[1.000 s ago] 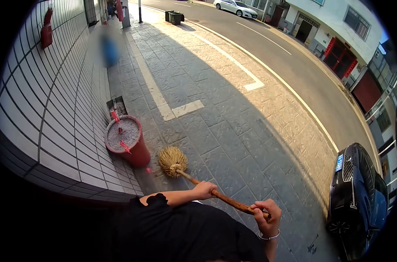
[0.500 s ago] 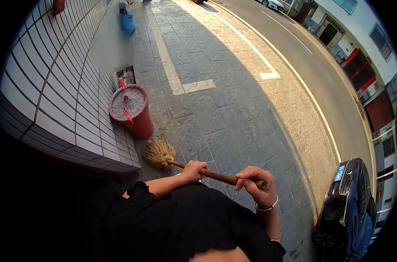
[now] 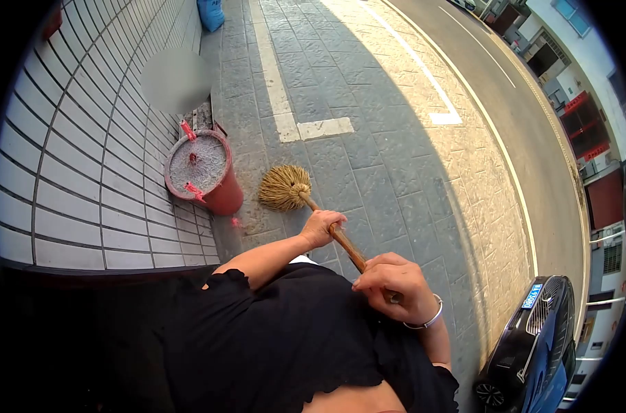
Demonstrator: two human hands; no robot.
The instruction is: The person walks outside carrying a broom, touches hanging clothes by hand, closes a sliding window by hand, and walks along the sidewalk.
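I hold a broom with a brown wooden handle (image 3: 345, 245) and a round straw head (image 3: 284, 187) that rests on the grey paving. My left hand (image 3: 320, 228) grips the handle lower down, closer to the head. My right hand (image 3: 395, 288), with a bracelet on the wrist, grips the upper end near my chest. The straw head lies just right of a red bucket (image 3: 217, 196) filled with grey ash and red sticks, standing against the tiled wall.
A white tiled wall (image 3: 86, 144) runs along the left. A blue bag (image 3: 210, 14) stands further along it. White painted lines (image 3: 325, 127) cross the pavement. A dark parked car (image 3: 533, 344) is at the lower right, and the road (image 3: 526, 103) runs beyond the kerb.
The broom head has swept forward and to the right, from beside the wall's foot below the bucket to the paving right of it. Both hands shifted with the handle; the view tilted down.
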